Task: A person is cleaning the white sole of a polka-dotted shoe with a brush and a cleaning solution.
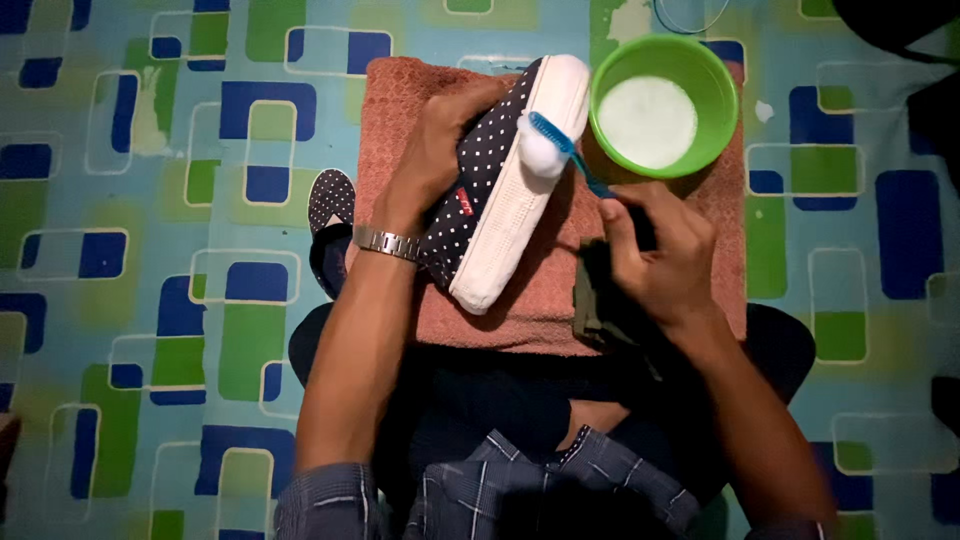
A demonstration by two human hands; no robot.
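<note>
Gripped the polka-dot shoe firmly in left hand, sole outward. Closed right hand round foamy toothbrush. Best scrubbed with short strokes over the towel, near the green bowl.

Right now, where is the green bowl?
In the head view the green bowl sits at the top right, on the far right corner of the towel, just right of the shoe and beyond the right hand.

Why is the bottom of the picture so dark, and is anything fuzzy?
Head view: light falls from above on the green bowl and the shoe, so they look bright; the lap and shirt below sit in deep shadow. The right hand casts a dark shadow on the towel. The whole picture is slightly soft, with no strong glare.
</note>
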